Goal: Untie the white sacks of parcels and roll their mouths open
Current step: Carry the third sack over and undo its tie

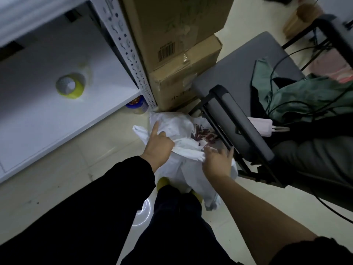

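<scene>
The sack [172,123] sits on the floor against the chair [238,119], on its shelf-facing side, with the boxes [181,54] just beyond it. The mouth is gathered into a twisted band [188,151] running across the top. The left hand [158,145] is clenched round the end of the band farther from the chair, with the index finger held straight. The right hand [216,161] grasps the end nearer the chair at its thumb side, fingers loosely spread. The sack is judged to be thin woven or plastic fabric: soft, limp, crease-prone and light in itself. Its weight depends on the contents, so do not lift it by the mouth. Take hold on the band close to either side of the knot or twist, then on the free rim for rolling. Expect the rim to slip back unless it is folded outward in short turns. Contents: a white item with dark red print [204,135] shows beside the band on the chair side. It cannot be determined whether this is a parcel or print on the sack. No other contents are visible.
</scene>
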